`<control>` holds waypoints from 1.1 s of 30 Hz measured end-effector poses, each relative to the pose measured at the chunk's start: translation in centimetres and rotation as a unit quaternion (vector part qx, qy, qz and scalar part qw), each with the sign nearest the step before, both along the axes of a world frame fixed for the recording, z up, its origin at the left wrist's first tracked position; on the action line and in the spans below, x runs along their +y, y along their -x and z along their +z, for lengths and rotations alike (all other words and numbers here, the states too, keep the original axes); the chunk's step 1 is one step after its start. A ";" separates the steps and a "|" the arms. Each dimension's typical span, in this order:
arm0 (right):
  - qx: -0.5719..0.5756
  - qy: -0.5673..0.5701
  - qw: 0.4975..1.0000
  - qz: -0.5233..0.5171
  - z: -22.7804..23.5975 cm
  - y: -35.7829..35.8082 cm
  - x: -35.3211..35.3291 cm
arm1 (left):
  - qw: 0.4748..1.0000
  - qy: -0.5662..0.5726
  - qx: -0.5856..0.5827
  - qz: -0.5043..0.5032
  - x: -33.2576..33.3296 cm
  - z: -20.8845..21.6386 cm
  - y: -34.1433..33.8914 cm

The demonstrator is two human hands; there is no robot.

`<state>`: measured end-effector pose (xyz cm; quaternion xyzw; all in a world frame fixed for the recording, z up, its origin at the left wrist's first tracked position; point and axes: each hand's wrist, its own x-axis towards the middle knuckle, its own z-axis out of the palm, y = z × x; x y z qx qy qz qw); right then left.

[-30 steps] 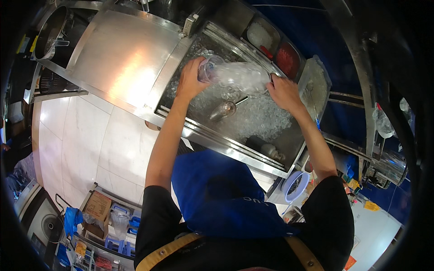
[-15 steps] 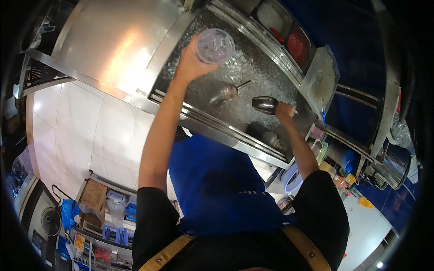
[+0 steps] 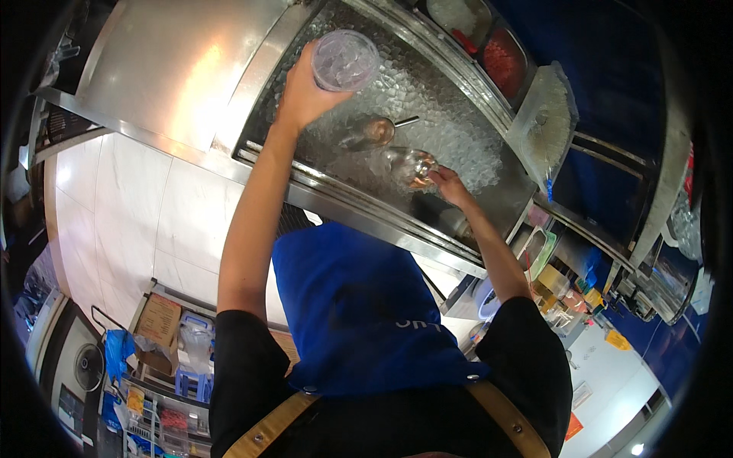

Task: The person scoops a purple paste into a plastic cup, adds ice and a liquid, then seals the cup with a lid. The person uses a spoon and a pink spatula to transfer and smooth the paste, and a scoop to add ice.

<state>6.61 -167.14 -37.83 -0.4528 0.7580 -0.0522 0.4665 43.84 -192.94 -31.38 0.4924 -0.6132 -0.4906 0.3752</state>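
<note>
My left hand (image 3: 303, 90) is wrapped round a clear plastic cup (image 3: 346, 61) with ice in it, held above the far left part of a steel ice bin (image 3: 256, 146). Loose ice (image 3: 466, 145) covers much of the bin's floor. My right hand (image 3: 449, 185) grips a shiny metal ice scoop (image 3: 411, 166) low over the ice, its bowl pointing left. Just beyond it a second metal scoop (image 3: 377, 131) lies on the ice, its short handle toward the right. Whether ice sits in the held scoop, I cannot tell.
Behind the bin are trays with white (image 3: 458, 19) and red contents (image 3: 504, 61), and a clear bag (image 3: 544, 122) hangs over its right corner. A steel counter (image 3: 175, 69) adjoins on the left. Shelves with a cardboard box (image 3: 159, 324) stand at lower left.
My right hand has brought the scoop leftward, from the bin's right side to near the lying scoop. The cup in my left hand has shifted slightly left and up in the picture.
</note>
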 end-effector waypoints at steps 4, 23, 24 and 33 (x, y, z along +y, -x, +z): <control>0.081 -0.005 0.997 0.003 10.8 0.1 -5.0 | 1.000 0.006 0.007 -0.004 -0.3 0.0 0.4; 0.282 0.035 0.876 0.389 -10.3 -17.9 -21.8 | 0.996 0.058 -0.001 0.065 0.1 0.5 -0.2; 0.218 0.040 0.886 0.407 -9.9 -19.4 -21.4 | 0.996 0.051 -0.011 0.069 0.1 0.7 -0.3; 0.047 0.062 0.970 0.228 0.1 -15.2 -11.0 | 0.997 0.019 0.031 0.067 0.2 0.9 -0.2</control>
